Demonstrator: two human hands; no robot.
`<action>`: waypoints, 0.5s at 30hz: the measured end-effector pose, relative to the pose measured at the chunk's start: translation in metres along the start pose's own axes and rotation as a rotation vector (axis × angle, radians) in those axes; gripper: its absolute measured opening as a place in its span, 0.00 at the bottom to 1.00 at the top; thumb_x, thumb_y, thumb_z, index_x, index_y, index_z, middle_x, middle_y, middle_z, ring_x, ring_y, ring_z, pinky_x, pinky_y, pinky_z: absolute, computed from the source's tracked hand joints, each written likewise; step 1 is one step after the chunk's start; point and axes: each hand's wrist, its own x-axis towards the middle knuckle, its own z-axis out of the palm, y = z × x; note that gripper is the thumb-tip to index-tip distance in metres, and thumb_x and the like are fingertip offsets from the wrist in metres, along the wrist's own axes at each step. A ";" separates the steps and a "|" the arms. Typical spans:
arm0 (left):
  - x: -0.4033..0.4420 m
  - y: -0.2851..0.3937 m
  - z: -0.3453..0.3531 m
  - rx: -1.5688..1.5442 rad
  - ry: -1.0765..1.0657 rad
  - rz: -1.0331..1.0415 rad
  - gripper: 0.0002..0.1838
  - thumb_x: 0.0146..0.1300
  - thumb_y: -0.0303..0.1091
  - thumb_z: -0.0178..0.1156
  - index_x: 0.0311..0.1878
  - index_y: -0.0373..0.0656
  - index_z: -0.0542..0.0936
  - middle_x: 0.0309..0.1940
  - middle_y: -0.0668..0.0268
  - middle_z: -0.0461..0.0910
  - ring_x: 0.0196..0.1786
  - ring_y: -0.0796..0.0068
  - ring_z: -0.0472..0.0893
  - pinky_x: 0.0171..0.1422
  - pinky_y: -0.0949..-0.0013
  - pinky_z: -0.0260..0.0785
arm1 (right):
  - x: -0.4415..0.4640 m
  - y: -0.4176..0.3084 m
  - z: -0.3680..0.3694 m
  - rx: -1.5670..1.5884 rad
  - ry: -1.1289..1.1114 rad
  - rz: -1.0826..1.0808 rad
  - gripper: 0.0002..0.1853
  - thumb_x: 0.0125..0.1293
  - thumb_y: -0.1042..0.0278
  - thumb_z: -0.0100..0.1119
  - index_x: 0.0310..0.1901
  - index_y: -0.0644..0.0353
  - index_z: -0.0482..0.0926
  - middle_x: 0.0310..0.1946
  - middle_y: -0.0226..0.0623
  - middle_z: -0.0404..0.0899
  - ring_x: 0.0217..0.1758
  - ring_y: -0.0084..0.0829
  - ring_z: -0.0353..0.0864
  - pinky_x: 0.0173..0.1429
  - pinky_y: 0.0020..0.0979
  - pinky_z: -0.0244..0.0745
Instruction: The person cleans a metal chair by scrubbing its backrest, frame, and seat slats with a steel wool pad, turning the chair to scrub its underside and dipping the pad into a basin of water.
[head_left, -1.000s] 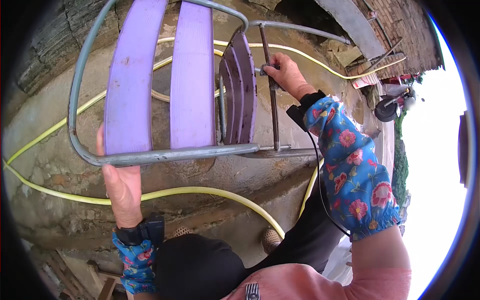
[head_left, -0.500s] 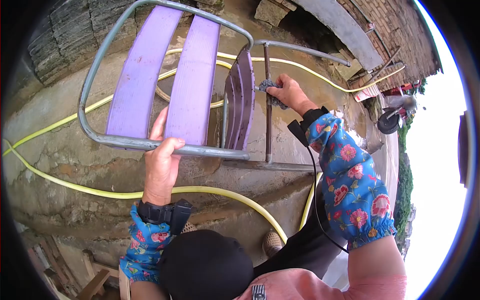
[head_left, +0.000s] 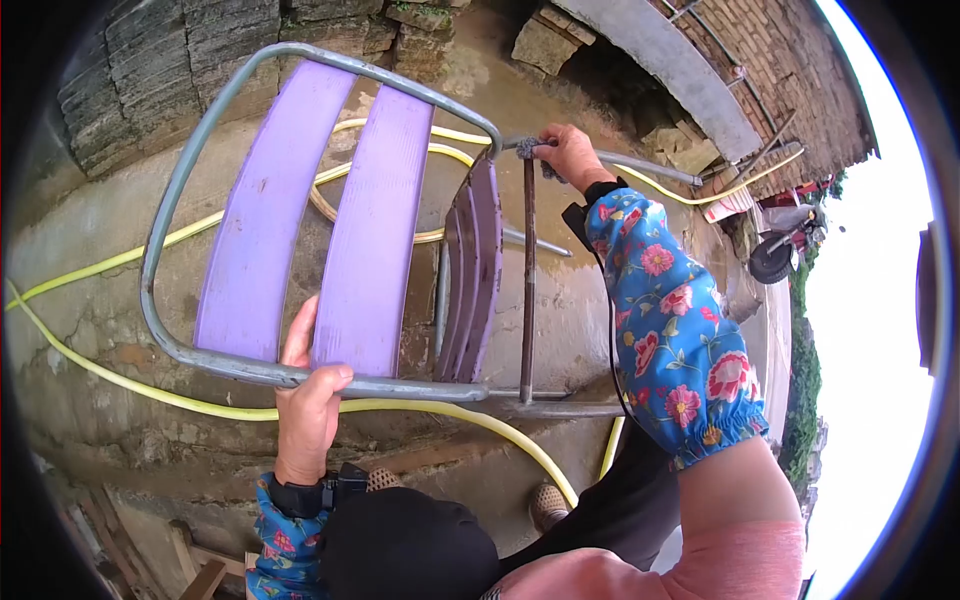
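Observation:
A chair (head_left: 363,235) with purple slats and a grey tubular metal frame is held up, tipped on its side, in front of me. My left hand (head_left: 310,405) is wrapped round the lower tube of its backrest, with fingers behind the slats. My right hand (head_left: 572,156) pinches a grey scouring pad (head_left: 533,150) against the frame, at the top end of a rusty brown crossbar (head_left: 529,280). Part of the pad is hidden by the fingers. The purple seat slats (head_left: 472,270) show nearly edge-on between the two hands.
A yellow hose (head_left: 180,397) loops over the wet concrete ground (head_left: 110,310) below and behind the chair. Stone blocks (head_left: 140,90) stand at the upper left, a brick wall (head_left: 800,70) at the upper right. A wheeled vehicle (head_left: 775,255) is at the right; wooden pieces (head_left: 205,578) lie lower left.
My right hand has moved the scouring pad from the middle of the crossbar up to its top end. The chair and my left hand sit lower in view.

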 end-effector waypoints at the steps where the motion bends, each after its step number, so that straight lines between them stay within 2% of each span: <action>1: 0.000 0.000 0.000 0.009 -0.004 0.001 0.41 0.49 0.20 0.48 0.73 0.34 0.58 0.67 0.57 0.66 0.65 0.70 0.69 0.65 0.70 0.64 | 0.000 0.006 0.016 -0.016 0.079 -0.066 0.12 0.54 0.66 0.68 0.39 0.62 0.82 0.31 0.49 0.83 0.36 0.46 0.84 0.44 0.38 0.78; 2: -0.001 0.001 0.000 0.022 -0.004 -0.006 0.42 0.49 0.21 0.48 0.73 0.34 0.57 0.67 0.57 0.65 0.65 0.70 0.69 0.66 0.69 0.64 | -0.004 0.010 0.029 -0.028 0.152 -0.126 0.12 0.55 0.66 0.68 0.39 0.62 0.82 0.31 0.49 0.83 0.36 0.47 0.83 0.44 0.38 0.77; 3: -0.002 0.001 0.002 0.024 0.008 -0.008 0.42 0.49 0.22 0.49 0.73 0.34 0.57 0.67 0.57 0.65 0.65 0.69 0.70 0.67 0.67 0.63 | -0.013 0.001 0.024 0.140 0.045 0.068 0.11 0.58 0.67 0.65 0.39 0.64 0.82 0.29 0.48 0.83 0.33 0.41 0.83 0.42 0.37 0.77; 4: -0.003 0.001 0.000 0.018 0.012 -0.024 0.42 0.49 0.22 0.49 0.73 0.34 0.57 0.67 0.57 0.65 0.65 0.69 0.70 0.67 0.67 0.63 | -0.028 -0.005 0.011 0.296 -0.133 0.157 0.09 0.59 0.69 0.63 0.39 0.65 0.82 0.26 0.47 0.81 0.29 0.34 0.81 0.39 0.35 0.77; 5: -0.002 0.000 -0.001 0.068 -0.012 -0.009 0.42 0.48 0.22 0.50 0.73 0.34 0.57 0.66 0.57 0.66 0.65 0.69 0.70 0.68 0.66 0.62 | -0.049 -0.012 0.002 0.239 -0.204 0.115 0.08 0.60 0.70 0.61 0.39 0.65 0.81 0.25 0.45 0.80 0.28 0.29 0.79 0.37 0.33 0.76; 6: 0.000 0.000 0.000 0.118 -0.037 0.012 0.42 0.47 0.23 0.50 0.73 0.34 0.57 0.66 0.57 0.66 0.66 0.68 0.69 0.69 0.65 0.62 | -0.073 -0.017 -0.001 0.194 -0.238 0.023 0.08 0.60 0.70 0.62 0.38 0.65 0.81 0.26 0.46 0.81 0.28 0.34 0.80 0.38 0.34 0.75; 8: 0.001 0.003 0.002 0.145 -0.037 -0.022 0.43 0.46 0.25 0.52 0.72 0.34 0.57 0.65 0.57 0.66 0.66 0.68 0.69 0.70 0.64 0.60 | -0.122 -0.030 -0.013 0.126 -0.367 -0.332 0.08 0.57 0.72 0.65 0.37 0.65 0.79 0.30 0.49 0.78 0.36 0.47 0.79 0.43 0.37 0.75; 10: 0.001 0.000 -0.001 0.143 -0.046 -0.001 0.44 0.46 0.26 0.52 0.73 0.34 0.56 0.66 0.56 0.66 0.67 0.67 0.68 0.72 0.64 0.59 | -0.146 -0.039 -0.023 0.153 -0.542 -0.412 0.09 0.55 0.73 0.66 0.38 0.63 0.79 0.32 0.48 0.78 0.39 0.49 0.79 0.45 0.40 0.75; 12: 0.001 -0.002 0.001 0.146 -0.029 0.012 0.44 0.46 0.26 0.52 0.73 0.34 0.55 0.66 0.56 0.65 0.68 0.67 0.67 0.72 0.63 0.58 | -0.115 -0.030 -0.023 0.049 -0.412 -0.383 0.08 0.59 0.73 0.65 0.39 0.62 0.80 0.31 0.43 0.79 0.36 0.41 0.81 0.43 0.37 0.75; 14: 0.000 -0.002 0.001 0.162 -0.017 0.017 0.44 0.46 0.26 0.52 0.73 0.33 0.55 0.66 0.56 0.65 0.68 0.66 0.67 0.72 0.63 0.58 | -0.053 -0.019 -0.016 0.003 -0.165 -0.282 0.12 0.55 0.70 0.65 0.42 0.62 0.80 0.34 0.50 0.80 0.40 0.51 0.80 0.46 0.41 0.75; 15: 0.000 0.000 0.002 0.146 -0.008 -0.002 0.45 0.46 0.25 0.52 0.73 0.33 0.55 0.67 0.55 0.65 0.69 0.66 0.67 0.73 0.63 0.58 | -0.028 -0.015 -0.008 -0.007 -0.113 -0.256 0.12 0.56 0.70 0.64 0.42 0.61 0.80 0.34 0.50 0.81 0.39 0.49 0.81 0.46 0.40 0.76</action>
